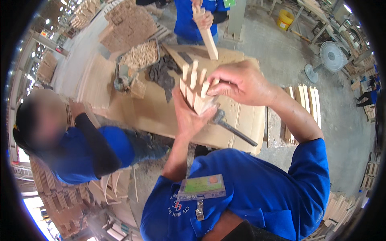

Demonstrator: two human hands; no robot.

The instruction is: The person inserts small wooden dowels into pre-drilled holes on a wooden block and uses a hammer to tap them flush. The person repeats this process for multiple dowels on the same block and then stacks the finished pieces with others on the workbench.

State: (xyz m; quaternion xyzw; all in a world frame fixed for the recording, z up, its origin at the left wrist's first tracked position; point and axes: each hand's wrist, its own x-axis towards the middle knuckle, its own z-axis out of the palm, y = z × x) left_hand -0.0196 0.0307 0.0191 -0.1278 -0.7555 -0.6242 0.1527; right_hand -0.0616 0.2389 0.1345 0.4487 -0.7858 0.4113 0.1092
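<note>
My left hand [188, 118] is wrapped round a bundle of light wooden pieces [199, 102], held upright over the cardboard-covered table [136, 116]. Several short wooden dowels [194, 78] stick up from their top ends. With thumb and fingers pinched, my right hand [241, 82] grips a wooden dowel [205, 88] at the near right end of the bundle; whether it is fully seated cannot be made out. Just beyond my left fingers lies a hammer [237, 133] with a dark handle, its head partly hidden.
A tray of loose dowels [140, 55] and a dark cloth [163, 74] lie at the far left of the table. Across stands a co-worker holding a wooden bar [209, 42]; another person [92, 152] is at left. Wooden slats [307, 104] and a fan [333, 56] are at right.
</note>
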